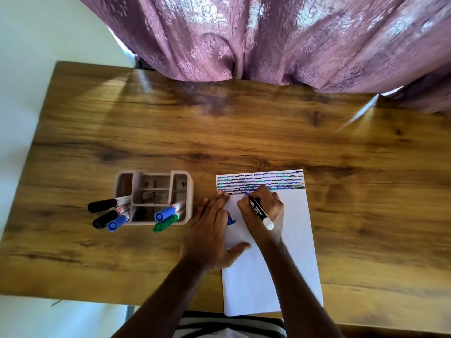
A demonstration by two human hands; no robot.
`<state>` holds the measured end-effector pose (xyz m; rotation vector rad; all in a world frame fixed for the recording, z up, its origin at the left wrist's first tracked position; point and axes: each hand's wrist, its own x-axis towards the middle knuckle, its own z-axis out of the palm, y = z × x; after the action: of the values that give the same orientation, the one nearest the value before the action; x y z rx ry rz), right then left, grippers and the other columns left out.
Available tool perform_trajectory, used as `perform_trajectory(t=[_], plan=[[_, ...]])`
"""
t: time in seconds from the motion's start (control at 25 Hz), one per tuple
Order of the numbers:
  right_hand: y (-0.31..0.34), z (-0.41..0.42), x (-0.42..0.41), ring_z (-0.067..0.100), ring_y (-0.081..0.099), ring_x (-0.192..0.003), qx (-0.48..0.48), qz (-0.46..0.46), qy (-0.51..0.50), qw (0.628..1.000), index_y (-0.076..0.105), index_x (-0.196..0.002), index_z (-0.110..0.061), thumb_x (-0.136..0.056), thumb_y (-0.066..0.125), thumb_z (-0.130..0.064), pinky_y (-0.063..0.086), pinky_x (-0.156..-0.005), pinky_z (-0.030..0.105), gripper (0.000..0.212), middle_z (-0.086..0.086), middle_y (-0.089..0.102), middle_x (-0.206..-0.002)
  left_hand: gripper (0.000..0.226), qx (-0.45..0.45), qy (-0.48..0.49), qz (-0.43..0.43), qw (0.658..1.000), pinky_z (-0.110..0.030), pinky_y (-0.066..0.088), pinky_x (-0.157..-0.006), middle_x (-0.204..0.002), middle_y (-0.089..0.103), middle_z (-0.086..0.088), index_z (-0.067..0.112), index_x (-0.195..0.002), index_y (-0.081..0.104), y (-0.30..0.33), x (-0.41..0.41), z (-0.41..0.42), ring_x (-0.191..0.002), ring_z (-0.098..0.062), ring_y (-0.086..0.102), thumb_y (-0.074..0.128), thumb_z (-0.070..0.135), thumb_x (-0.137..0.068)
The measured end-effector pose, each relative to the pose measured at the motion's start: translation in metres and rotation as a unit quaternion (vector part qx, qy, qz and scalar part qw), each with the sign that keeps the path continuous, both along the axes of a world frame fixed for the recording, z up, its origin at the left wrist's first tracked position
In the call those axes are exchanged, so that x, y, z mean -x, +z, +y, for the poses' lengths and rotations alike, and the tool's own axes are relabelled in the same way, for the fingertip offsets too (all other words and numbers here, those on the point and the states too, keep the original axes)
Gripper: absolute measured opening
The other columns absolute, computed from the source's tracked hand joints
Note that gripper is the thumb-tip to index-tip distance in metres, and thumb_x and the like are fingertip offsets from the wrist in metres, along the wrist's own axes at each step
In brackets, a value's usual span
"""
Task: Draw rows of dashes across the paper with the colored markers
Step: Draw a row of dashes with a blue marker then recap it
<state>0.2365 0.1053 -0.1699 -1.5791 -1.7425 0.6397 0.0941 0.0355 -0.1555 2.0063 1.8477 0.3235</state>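
A white sheet of paper (292,240) lies on the wooden table, with several rows of blue, black and teal dashes (261,182) across its top. My right hand (263,211) grips a marker with a black barrel (260,212), its blue tip touching the paper just under the lowest row, near the left side. My left hand (210,232) rests flat on the paper's left edge, fingers spread. A blue marker cap (231,220) pokes out from under its fingers.
A beige compartment organiser (156,196) stands left of the paper, with blue and green markers (166,217) leaning in its front right slot and black and blue markers (109,212) at its left. A purple curtain (268,40) hangs over the table's far edge.
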Motion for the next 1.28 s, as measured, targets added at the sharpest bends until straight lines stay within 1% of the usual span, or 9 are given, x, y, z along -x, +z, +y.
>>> perform_trajectory(t=[0.16, 0.36, 0.48, 0.64, 0.76, 0.84, 1.0, 1.12, 1.28], plan=[[-0.0033, 0.0028, -0.0008, 0.022, 0.069, -0.071, -0.002, -0.007, 0.004, 1.000, 0.062, -0.089, -0.007, -0.078, 0.075, -0.021, 0.043, -0.065, 0.008, 0.021, 0.010, 0.075, -0.088, 0.097, -0.001, 0.003, -0.004, 1.000, -0.050, 0.031, -0.120, -0.154, 0.045, -0.010, 0.008, -0.143, 0.043, -0.0015, -0.0005, -0.0008, -0.148, -0.027, 0.035, 0.061, 0.075, -0.075], [-0.0037, 0.0029, -0.0008, 0.023, 0.070, -0.074, 0.015, -0.008, -0.006, 1.000, 0.062, -0.091, -0.007, -0.079, 0.074, -0.023, 0.052, -0.064, 0.017, 0.023, 0.010, 0.076, -0.091, 0.095, -0.006, 0.001, -0.007, 1.000, -0.050, 0.032, -0.119, -0.154, 0.046, -0.010, 0.008, -0.140, 0.045, -0.0027, -0.0004, -0.0009, -0.147, -0.027, 0.036, 0.062, 0.075, -0.075], [-0.0034, 0.0031, 0.0003, 0.025, 0.071, -0.072, 0.017, -0.012, -0.013, 1.000, 0.063, -0.090, -0.007, -0.078, 0.073, -0.025, 0.048, -0.065, 0.013, 0.024, 0.011, 0.076, -0.090, 0.097, -0.005, 0.003, -0.009, 1.000, -0.050, 0.031, -0.120, -0.154, 0.045, -0.010, 0.009, -0.142, 0.043, -0.0020, -0.0004, -0.0005, -0.148, -0.027, 0.035, 0.060, 0.077, -0.075], [-0.0017, 0.0024, -0.0014, 0.025, 0.071, -0.072, 0.017, -0.006, -0.009, 1.000, 0.063, -0.089, -0.006, -0.079, 0.072, -0.025, 0.052, -0.064, 0.018, 0.024, 0.010, 0.076, -0.090, 0.095, -0.011, 0.004, -0.014, 1.000, -0.050, 0.033, -0.119, -0.153, 0.047, -0.010, 0.010, -0.140, 0.042, -0.0016, -0.0005, -0.0011, -0.146, -0.027, 0.037, 0.062, 0.076, -0.075], [-0.0022, 0.0043, -0.0017, 0.023, 0.070, -0.069, 0.004, -0.008, -0.009, 1.000, 0.061, -0.086, -0.005, -0.078, 0.074, -0.020, 0.046, -0.063, 0.010, 0.021, 0.011, 0.076, -0.087, 0.094, -0.013, 0.004, -0.005, 1.000, -0.050, 0.033, -0.119, -0.152, 0.047, -0.010, 0.011, -0.139, 0.042, -0.0021, -0.0010, -0.0004, -0.145, -0.028, 0.038, 0.062, 0.076, -0.074], [-0.0002, 0.0035, -0.0014, 0.022, 0.070, -0.069, 0.010, -0.003, -0.015, 1.000, 0.062, -0.086, -0.005, -0.078, 0.073, -0.021, 0.042, -0.064, 0.006, 0.021, 0.011, 0.076, -0.087, 0.094, -0.016, 0.004, -0.009, 1.000, -0.050, 0.033, -0.119, -0.152, 0.047, -0.010, 0.010, -0.138, 0.043, -0.0018, -0.0005, -0.0015, -0.145, -0.028, 0.038, 0.063, 0.075, -0.074], [0.0011, 0.0040, -0.0003, 0.012, 0.066, -0.071, 0.011, 0.008, -0.016, 1.000, 0.061, -0.086, -0.006, -0.078, 0.073, -0.019, 0.043, -0.064, 0.006, 0.020, 0.009, 0.076, -0.088, 0.093, -0.017, 0.004, -0.007, 1.000, -0.051, 0.034, -0.118, -0.153, 0.047, -0.010, 0.009, -0.136, 0.046, -0.0038, -0.0005, -0.0016, -0.146, -0.028, 0.037, 0.065, 0.074, -0.073], [0.0052, 0.0026, -0.0001, 0.019, 0.068, -0.069, 0.015, 0.011, -0.016, 1.000, 0.060, -0.086, -0.006, -0.078, 0.072, -0.020, 0.044, -0.061, 0.007, 0.019, 0.008, 0.076, -0.088, 0.091, -0.017, 0.004, -0.014, 1.000, -0.051, 0.034, -0.118, -0.153, 0.046, -0.010, 0.008, -0.135, 0.048, -0.0036, -0.0005, -0.0013, -0.147, -0.027, 0.036, 0.065, 0.074, -0.073], [0.0037, 0.0024, -0.0025, 0.016, 0.068, -0.072, 0.016, 0.009, -0.016, 1.000, 0.062, -0.087, -0.004, -0.079, 0.071, -0.022, 0.042, -0.064, 0.004, 0.022, 0.009, 0.076, -0.090, 0.095, -0.016, 0.007, -0.013, 1.000, -0.050, 0.031, -0.120, -0.154, 0.045, -0.010, 0.008, -0.140, 0.045, -0.0052, -0.0010, -0.0022, -0.148, -0.026, 0.035, 0.064, 0.074, -0.073]])
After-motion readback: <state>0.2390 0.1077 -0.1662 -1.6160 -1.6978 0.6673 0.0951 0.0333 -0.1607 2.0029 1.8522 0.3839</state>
